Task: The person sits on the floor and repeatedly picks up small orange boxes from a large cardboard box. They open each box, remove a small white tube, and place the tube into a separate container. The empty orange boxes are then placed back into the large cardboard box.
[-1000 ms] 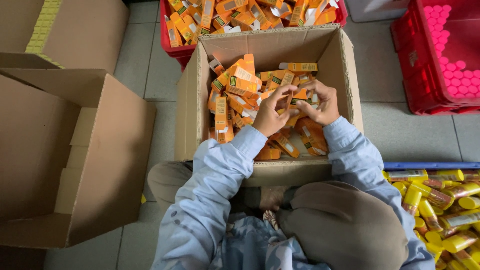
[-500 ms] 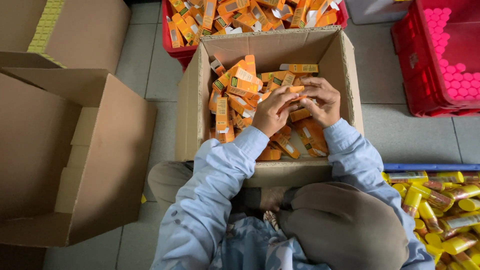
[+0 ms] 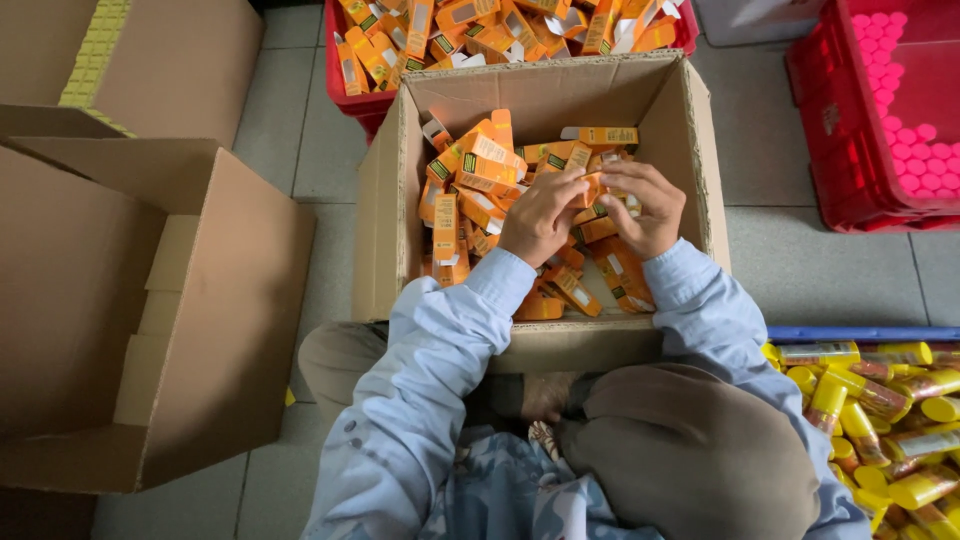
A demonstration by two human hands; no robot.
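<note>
Hands first: seen from our head camera looking straight down, our left hand [image 3: 540, 215] and right hand [image 3: 648, 208] meet over the middle of an open cardboard box [image 3: 690, 150] that sits on the tiled floor just beyond our knees. Both hands are curled closed around one small orange carton [image 3: 592, 190], fingertips pinching it from either side; only a sliver of the carton shows between the fingers, so we cannot tell whether its flaps are open or tucked in. It is held slightly above the heap in the box.

Beneath the hands, the box is partly filled with a loose pile of small orange cartons [image 3: 480, 170], lying at all angles, thickest on the left side. Our pale blue sleeves [image 3: 440, 350] reach in from the near edge.

Beyond the box, at the far edge, a red plastic crate [image 3: 350, 100] holds more of the same orange cartons. To the far right stands another red crate [image 3: 830, 120] with rows of pink round caps inside. At the near right, a heap of yellow-capped tubes [image 3: 870, 400] lies behind a blue rim. On the left, a large empty cardboard box [image 3: 220, 330] lies with its flaps spread, and another brown box [image 3: 180, 60] stands beyond it.
</note>
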